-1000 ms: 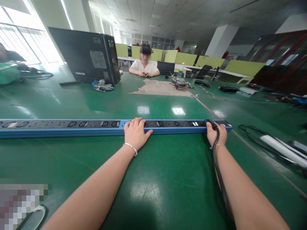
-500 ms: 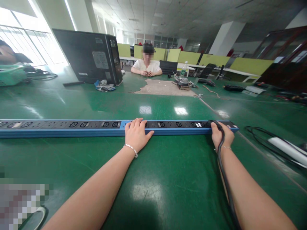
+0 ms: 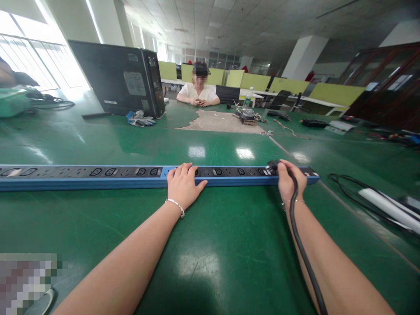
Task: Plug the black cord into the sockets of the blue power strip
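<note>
A long blue power strip [image 3: 149,183] with a black socket face lies across the green table. My left hand [image 3: 184,186] rests palm down on it, fingers stretched over the sockets and thumb out along the near side. Toward the strip's right end, my right hand [image 3: 292,180] pinches a black plug [image 3: 273,165]. The plug is tilted just above the strip, its front end pointing left; whether it touches the sockets I cannot tell. From that hand its thick black cable [image 3: 303,245] runs down along my forearm.
A black computer case [image 3: 118,78] stands at the back left, with gloves [image 3: 141,118] beside it. Across the table [image 3: 108,227] sits another person [image 3: 198,94]. Black cables and a white bar [image 3: 387,208] lie at the right. A green basket [image 3: 13,103] is far left.
My right hand has lifted and turned the plug, which was down on the strip's sockets, and its front end now shows. My left hand stays on the strip. The view has shifted slightly.
</note>
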Tool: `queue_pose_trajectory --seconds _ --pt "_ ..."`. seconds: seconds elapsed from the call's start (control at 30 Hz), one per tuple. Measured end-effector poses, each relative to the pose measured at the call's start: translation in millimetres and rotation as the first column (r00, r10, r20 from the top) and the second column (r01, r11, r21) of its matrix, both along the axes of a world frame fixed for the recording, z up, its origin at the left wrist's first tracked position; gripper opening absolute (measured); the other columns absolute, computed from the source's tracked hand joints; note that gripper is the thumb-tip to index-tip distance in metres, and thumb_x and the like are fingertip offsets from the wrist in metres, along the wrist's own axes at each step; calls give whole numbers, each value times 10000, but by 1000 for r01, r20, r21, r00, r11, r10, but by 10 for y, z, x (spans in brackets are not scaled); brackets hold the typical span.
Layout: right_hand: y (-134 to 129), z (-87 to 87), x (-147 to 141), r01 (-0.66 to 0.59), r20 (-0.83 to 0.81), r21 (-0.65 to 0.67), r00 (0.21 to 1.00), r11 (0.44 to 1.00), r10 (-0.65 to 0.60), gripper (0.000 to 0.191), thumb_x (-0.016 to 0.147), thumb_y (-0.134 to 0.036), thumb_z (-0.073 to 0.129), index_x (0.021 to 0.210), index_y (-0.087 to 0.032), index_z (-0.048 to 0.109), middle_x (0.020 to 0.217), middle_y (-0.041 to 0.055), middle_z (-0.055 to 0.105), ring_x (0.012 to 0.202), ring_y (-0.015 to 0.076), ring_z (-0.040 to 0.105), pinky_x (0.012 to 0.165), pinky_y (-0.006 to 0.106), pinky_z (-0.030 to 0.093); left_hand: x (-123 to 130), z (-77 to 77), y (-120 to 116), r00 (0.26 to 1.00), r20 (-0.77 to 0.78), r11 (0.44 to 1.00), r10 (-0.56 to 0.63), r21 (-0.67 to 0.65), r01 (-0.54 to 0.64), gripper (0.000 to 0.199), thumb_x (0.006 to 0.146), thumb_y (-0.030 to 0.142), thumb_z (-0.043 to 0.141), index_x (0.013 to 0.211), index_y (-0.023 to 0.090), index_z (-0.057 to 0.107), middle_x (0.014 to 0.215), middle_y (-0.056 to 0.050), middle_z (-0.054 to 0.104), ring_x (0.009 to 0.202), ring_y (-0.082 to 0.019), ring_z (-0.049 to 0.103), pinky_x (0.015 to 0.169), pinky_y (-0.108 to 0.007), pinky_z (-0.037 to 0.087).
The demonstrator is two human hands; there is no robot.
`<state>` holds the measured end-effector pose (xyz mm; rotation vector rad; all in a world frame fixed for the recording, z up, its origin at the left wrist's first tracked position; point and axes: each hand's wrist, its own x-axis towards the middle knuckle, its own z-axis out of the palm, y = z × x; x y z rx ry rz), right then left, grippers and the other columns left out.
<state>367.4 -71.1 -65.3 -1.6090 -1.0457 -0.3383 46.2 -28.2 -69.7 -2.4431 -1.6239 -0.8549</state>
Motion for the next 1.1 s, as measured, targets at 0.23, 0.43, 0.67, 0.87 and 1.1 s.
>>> queue_pose_trajectory --seconds 0.23,0.43,0.67,0.87,1.1 --pt "43 35 -454 -95 180 -238 974 967 140 387 810 -468 462 995 -207 678 969 61 695 884 211 630 823 334 476 10 26 -14 1000 -6 1000 0 -28 0 481 794 509 495 1188 236 534 1309 -86 512 1227 -277 415 1023 -442 238" --pt "37 50 -458 -56 222 -249 968 967 114 393 820 -446 448 1025 -205 682 979 59 701 892 212 639 818 325 479 15 19 -11 1000 -4 1000 5 -20 -5 485 791 510 504 1185 228 532 1303 -82 518 1225 -269 416 1024 -435 238" --pt "31 62 -475 34 394 -320 914 947 101 373 840 -388 430 999 -187 700 911 73 713 821 214 650 794 315 469 11 -1 -3 1000 -1 1000 6 11 -6 478 788 509 509 1174 229 538 1288 -79 531 1207 -272 432 1020 -434 243" --pt "-30 24 -486 37 533 -351 829 936 167 363 873 -343 417 1073 -163 661 940 87 701 841 202 633 830 315 435 12 -3 -3 1000 5 1000 0 18 0 483 790 509 506 1177 220 540 1288 -83 530 1209 -274 432 1021 -438 247" --pt "-67 -39 -547 78 560 -313 820 947 117 330 889 -311 422 1098 -167 632 1000 72 692 896 177 625 899 315 390 13 2 -8 1000 -8 1000 -1 4 1 480 794 504 502 1181 222 535 1301 -83 523 1229 -265 411 1018 -437 248"
